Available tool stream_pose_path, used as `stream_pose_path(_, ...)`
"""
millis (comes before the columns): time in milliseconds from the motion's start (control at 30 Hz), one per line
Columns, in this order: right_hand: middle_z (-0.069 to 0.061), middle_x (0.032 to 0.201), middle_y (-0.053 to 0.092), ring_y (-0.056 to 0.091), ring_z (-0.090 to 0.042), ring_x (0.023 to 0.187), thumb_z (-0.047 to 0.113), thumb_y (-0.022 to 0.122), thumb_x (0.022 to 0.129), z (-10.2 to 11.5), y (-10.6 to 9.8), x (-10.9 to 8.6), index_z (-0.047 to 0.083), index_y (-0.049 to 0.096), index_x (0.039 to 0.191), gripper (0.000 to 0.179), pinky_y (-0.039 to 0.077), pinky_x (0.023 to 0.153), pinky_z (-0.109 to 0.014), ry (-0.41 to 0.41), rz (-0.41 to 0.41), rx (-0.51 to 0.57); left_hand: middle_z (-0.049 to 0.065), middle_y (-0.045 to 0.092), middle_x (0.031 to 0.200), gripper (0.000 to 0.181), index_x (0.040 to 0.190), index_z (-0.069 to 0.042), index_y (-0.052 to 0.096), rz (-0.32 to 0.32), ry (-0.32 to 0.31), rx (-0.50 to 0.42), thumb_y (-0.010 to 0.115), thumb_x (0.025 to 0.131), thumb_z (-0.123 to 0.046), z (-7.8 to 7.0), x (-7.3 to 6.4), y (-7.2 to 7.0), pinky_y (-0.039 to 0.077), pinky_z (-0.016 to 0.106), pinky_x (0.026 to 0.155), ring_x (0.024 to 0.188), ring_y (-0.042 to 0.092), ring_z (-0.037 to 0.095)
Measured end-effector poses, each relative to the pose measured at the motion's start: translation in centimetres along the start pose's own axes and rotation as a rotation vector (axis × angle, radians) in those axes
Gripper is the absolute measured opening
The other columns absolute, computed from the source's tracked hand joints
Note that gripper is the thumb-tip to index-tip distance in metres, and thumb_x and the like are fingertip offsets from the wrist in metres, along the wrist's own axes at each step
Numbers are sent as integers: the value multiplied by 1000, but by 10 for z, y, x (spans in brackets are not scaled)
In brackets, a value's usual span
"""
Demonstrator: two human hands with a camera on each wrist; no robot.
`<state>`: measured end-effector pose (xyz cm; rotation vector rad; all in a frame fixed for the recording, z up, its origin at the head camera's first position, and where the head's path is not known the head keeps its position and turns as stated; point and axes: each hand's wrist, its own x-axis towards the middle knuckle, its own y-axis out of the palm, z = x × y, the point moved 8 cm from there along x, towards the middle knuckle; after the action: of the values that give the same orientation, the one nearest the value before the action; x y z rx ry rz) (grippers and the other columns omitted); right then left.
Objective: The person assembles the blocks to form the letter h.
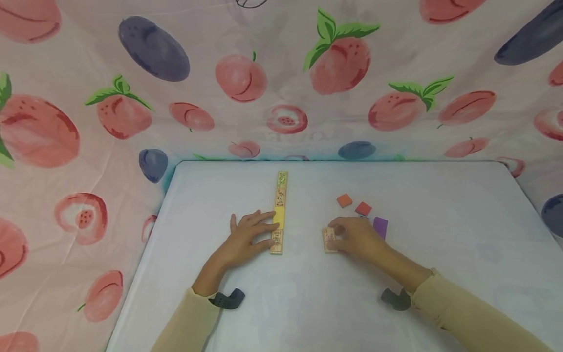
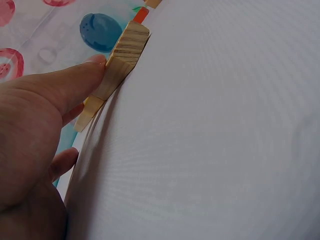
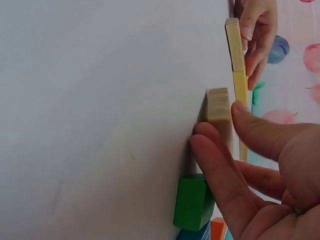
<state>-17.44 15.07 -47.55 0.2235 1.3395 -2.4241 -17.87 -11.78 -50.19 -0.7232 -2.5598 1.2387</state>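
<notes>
A straight row of flat wooden blocks (image 1: 280, 196) lies on the white table, printed pieces with a plain yellow block (image 1: 279, 218) among them. My left hand (image 1: 244, 242) rests along the row's left side, fingers spread and relaxed, thumb and fingertips touching it. In the left wrist view the thumb presses against the blocks' wooden edge (image 2: 114, 77). To the right of the row, my right hand (image 1: 361, 238) pinches a small printed wooden block (image 1: 326, 240) between thumb and fingers, low at the tabletop. The right wrist view shows this block's bare wooden side (image 3: 218, 106).
Beyond and beside my right hand lie an orange block (image 1: 344, 200), a red block (image 1: 363, 209) and a purple block (image 1: 380, 228). A green block (image 3: 192, 204) stands close to the right fingers. A fruit-print cloth (image 1: 246, 122) hangs behind the table's far edge.
</notes>
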Motion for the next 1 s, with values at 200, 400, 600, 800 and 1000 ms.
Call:
stream_pose_path(200,1,101,74,63,-19,97,34,87,81,-4,1,1,12,69,127,54,57,87,-42,-24,2,-47,-11,41,162,45,141,-30,63,-4,15,-4,68,97,-42,-1,0,0,-11,74,116,156,25,29)
stream_pose_path(400,0,108,60,56,-16,90,41,93,72,0,-2,-5,17,69,132,69,55,74,-30,-69,4,-200,-12,41,162,45,141,-31,63,-3,8,-1,68,97,-42,-1,0,-1,-11,73,116,157,25,29)
stream_pose_path(600,1,109,58,55,-13,87,41,93,71,2,-1,-7,19,69,133,71,52,68,-23,-102,1,-254,-12,41,162,45,140,-31,63,-3,-2,-1,68,97,-42,-1,0,-2,-11,73,117,157,25,28)
stream_pose_path(800,1,109,59,56,-12,87,41,93,70,3,0,-8,20,69,131,69,55,70,-25,-111,-11,-262,-13,41,162,44,140,-32,63,-2,-3,1,68,97,-42,2,0,0,-11,73,117,157,25,27)
stream_pose_path(1000,2,109,61,57,-12,88,42,93,70,3,1,-9,19,69,130,68,58,73,-28,-121,-12,-270,-11,41,162,44,140,-31,63,-4,3,-3,68,97,-41,1,-1,0,-11,73,116,157,25,29)
